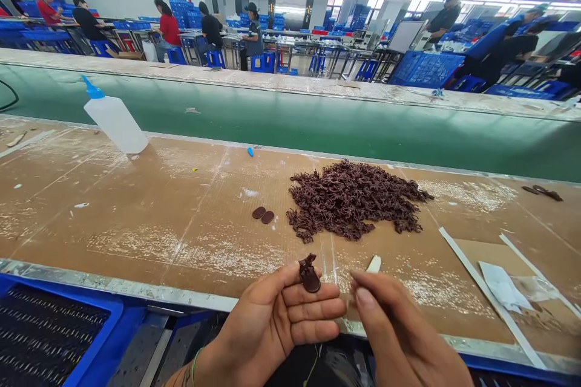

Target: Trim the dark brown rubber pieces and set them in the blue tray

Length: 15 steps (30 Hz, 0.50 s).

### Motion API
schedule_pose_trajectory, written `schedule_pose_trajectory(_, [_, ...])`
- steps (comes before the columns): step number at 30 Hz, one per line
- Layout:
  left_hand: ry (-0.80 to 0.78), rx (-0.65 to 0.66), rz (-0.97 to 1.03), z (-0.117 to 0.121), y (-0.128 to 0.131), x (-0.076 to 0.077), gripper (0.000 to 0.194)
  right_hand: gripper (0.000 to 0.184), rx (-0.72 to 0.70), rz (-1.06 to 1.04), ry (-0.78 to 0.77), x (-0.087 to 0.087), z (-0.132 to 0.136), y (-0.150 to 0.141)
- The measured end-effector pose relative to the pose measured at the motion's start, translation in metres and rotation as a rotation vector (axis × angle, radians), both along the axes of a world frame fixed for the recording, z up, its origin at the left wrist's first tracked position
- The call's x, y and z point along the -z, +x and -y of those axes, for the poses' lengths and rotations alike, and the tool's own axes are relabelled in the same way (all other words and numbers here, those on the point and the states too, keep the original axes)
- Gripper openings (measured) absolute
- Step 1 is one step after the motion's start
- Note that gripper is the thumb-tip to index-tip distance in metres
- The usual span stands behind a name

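My left hand (pixel 285 314) is palm up above the table's near edge. Its thumb and forefinger hold a small dark-brown miniature sandal (pixel 310 278), with a rounded sole end and a strappy upper part. The other fingers lie stretched out beneath it. To its right, my right hand (pixel 399 326) has thumb and forefinger tips brought together in a pinch; anything between them is too small to make out. Beyond the hands lies a heap of dark-brown stringy strap pieces (pixel 354 199). Two brown oval soles (pixel 263 214) rest left of the heap.
A white squeeze bottle (pixel 117 124) with a blue nozzle stands tilted in view at left. A whitish stick (pixel 374 264) lies beyond my right hand. White strips (pixel 490 296) and paper (pixel 503 285) are at right. A blue crate (pixel 104 326) sits lower left. People work at far tables.
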State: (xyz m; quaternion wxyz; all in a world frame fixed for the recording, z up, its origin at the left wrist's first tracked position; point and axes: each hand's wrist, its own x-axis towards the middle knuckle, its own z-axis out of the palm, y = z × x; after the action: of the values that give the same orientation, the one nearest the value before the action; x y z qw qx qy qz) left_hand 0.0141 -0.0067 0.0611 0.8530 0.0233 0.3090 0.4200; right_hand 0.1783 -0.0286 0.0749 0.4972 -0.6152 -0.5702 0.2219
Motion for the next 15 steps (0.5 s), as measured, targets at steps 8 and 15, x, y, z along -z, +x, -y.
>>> schedule_pose_trajectory(8, [0.137,0.071,0.043,0.008,0.002,-0.002,0.042,0.017,-0.451,0.003,-0.089,-0.012,-0.038,0.006])
schedule_pose_trajectory(15, [0.155,0.062,0.033,0.01,0.002,-0.007,0.039,0.015,-0.481,0.022,-0.064,-0.013,-0.033,0.007])
